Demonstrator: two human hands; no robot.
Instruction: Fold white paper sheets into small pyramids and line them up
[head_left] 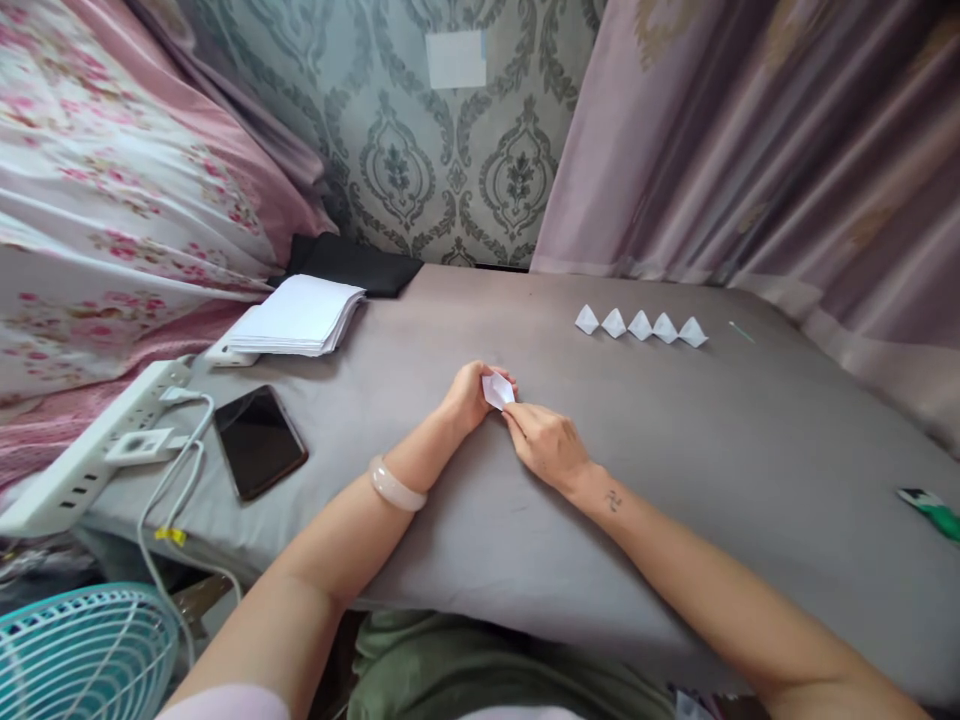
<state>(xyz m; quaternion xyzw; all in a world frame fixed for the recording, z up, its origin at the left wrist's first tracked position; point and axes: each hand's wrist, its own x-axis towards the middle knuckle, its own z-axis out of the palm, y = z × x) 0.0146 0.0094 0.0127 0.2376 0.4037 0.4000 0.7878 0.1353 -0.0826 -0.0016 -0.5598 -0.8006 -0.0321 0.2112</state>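
Observation:
A small folded piece of white paper (497, 390) is held between my two hands above the grey-covered table (420, 560). My left hand (472, 392) is closed round its left side, with the fingers partly hidden behind it. At the paper's lower right corner, my right hand (546, 440) pinches the edge between thumb and fingers. Farther back on the right, several small folded white paper shapes (640, 325) stand in a row, each with a pointed top.
To the left lie a stack of white paper (300, 315), a black folder-like item (352, 262), a phone (260, 441) and a power strip (97, 440) with cables. A fan (82, 650) stands below left. A green object (937, 515) lies at the right edge.

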